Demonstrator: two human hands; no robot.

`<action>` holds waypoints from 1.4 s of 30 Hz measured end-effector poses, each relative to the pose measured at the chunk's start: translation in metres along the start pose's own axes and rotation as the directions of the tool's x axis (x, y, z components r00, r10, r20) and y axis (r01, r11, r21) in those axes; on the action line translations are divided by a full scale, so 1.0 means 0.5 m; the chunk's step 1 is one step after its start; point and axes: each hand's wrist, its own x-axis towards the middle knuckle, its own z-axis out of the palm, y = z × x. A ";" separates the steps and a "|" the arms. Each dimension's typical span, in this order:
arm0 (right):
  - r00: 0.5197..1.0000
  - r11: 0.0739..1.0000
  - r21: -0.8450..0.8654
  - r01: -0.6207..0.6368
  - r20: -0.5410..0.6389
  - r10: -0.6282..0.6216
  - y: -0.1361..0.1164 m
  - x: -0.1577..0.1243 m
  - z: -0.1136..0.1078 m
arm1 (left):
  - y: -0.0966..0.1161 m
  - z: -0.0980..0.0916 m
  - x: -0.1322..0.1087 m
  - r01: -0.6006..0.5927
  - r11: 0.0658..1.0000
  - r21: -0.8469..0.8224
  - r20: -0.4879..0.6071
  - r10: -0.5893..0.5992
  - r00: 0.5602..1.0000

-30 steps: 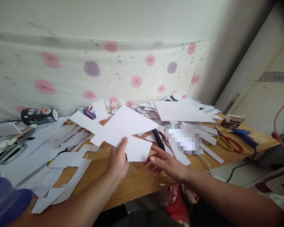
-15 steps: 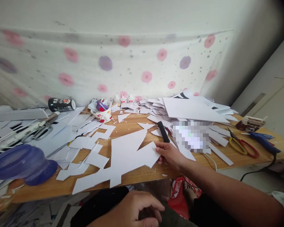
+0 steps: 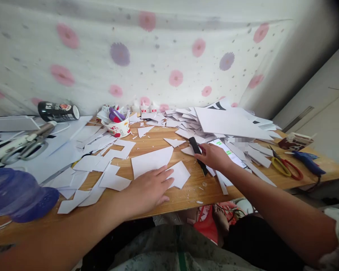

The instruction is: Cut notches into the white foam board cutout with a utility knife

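My left hand (image 3: 149, 188) lies flat with its fingers spread on a cut piece of white foam board (image 3: 151, 160) near the table's front edge. The palm hides part of that piece, and the fingertips also reach the pointed white part (image 3: 182, 174) to its right. My right hand (image 3: 214, 156) has its fingers closed over the middle of a black utility knife (image 3: 196, 145), which lies slanted on the table. A lit phone (image 3: 228, 150) lies just beyond my right hand, partly covered by it.
White offcuts (image 3: 115, 180) lie at the left, and stacked boards (image 3: 228, 122) at the back right. Scissors (image 3: 286, 167) and a blue glue gun (image 3: 310, 162) are at the right. A cup of tools (image 3: 117, 128), a black canister (image 3: 58, 111) and a purple plastic container (image 3: 22, 195) stand or lie leftward.
My left hand has come up from my lap onto the white board. My right hand has let go of the board's right end and moved up to the knife. The view has tilted down.
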 end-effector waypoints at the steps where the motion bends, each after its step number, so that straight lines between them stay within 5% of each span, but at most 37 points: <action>1: 1.000 1.000 -0.026 -0.012 0.012 0.013 -0.002 0.008 0.007 | -0.008 -0.003 0.014 -0.035 0.999 0.009 0.032 0.034 0.999; 8: 0.992 0.992 -0.023 -0.127 0.004 0.127 -0.004 0.040 -0.002 | 0.004 0.007 0.070 -0.043 0.998 0.052 0.182 0.032 0.983; 11: 0.990 0.969 0.209 -0.131 -0.018 0.138 0.001 0.023 -0.046 | 0.012 0.030 0.065 0.004 0.998 0.066 0.191 -0.017 0.981; 14: 0.997 0.712 0.702 -0.024 -0.036 0.069 -0.005 -0.010 -0.072 | 0.015 0.049 0.059 0.013 0.996 0.086 0.231 -0.032 0.972; 16: 0.999 0.552 0.834 0.005 -0.024 0.027 -0.014 -0.029 -0.064 | 0.017 0.053 0.058 0.008 0.994 0.106 0.265 -0.036 0.963; 19: 0.998 0.461 0.887 0.037 -0.053 0.022 -0.026 -0.044 -0.019 | 0.020 0.048 0.062 -0.017 0.992 0.127 0.305 -0.023 0.952; 26: 0.977 0.561 0.804 0.197 -0.111 -0.183 -0.046 -0.050 0.037 | 0.021 0.050 0.073 0.038 0.999 0.010 0.324 -0.039 0.945; 34: 0.961 0.585 0.777 0.233 -0.090 -0.263 -0.050 -0.063 0.023 | 0.015 0.081 0.056 0.047 0.994 -0.097 0.092 -0.038 0.995; 42: 0.936 0.626 0.719 0.302 -0.099 -0.338 -0.054 -0.067 0.028 | 0.016 0.048 0.070 0.036 0.999 -0.011 0.241 -0.033 0.970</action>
